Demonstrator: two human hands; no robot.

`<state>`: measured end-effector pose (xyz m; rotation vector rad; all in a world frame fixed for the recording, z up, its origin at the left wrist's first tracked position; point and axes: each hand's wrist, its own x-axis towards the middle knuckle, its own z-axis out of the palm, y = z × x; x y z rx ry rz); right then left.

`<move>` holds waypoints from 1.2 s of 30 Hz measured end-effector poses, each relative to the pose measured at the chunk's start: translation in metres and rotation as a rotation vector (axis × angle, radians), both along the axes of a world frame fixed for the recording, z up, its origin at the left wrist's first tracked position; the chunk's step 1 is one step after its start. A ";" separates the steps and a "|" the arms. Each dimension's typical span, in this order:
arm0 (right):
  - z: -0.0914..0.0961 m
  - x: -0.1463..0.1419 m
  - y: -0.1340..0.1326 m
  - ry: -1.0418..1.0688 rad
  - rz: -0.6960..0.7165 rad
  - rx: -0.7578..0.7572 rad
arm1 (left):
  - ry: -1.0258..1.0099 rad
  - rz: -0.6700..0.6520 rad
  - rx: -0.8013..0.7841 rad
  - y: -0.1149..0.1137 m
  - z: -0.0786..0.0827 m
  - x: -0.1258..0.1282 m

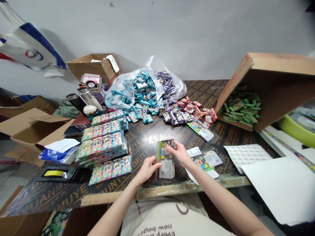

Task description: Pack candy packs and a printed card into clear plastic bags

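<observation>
Glossy plastic packet (165,154) sits pinched between the partly closed left hand (147,169) and right hand (178,153); its slick film could slip, dropping it onto the desk (145,137).

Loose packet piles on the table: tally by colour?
Teal packets: 1 pile
Purple packets: 1 pile
Red packets: 1 pile
Green packets: 1 pile, under the tilted cardboard box
Total: 4 piles
</observation>
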<state>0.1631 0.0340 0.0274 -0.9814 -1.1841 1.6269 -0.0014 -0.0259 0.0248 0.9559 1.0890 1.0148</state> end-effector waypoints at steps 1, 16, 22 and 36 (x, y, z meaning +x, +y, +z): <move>0.002 -0.002 0.001 -0.007 -0.070 0.022 | -0.028 0.012 0.029 0.002 0.000 0.003; 0.024 -0.012 -0.013 0.205 -0.278 -0.097 | -0.454 0.473 -0.132 0.010 0.023 0.037; 0.033 0.012 -0.015 0.207 -0.127 -0.030 | -0.182 0.307 -0.048 0.006 0.041 0.026; 0.043 0.044 -0.016 -0.191 0.065 0.472 | 0.529 0.119 0.521 -0.006 0.070 0.010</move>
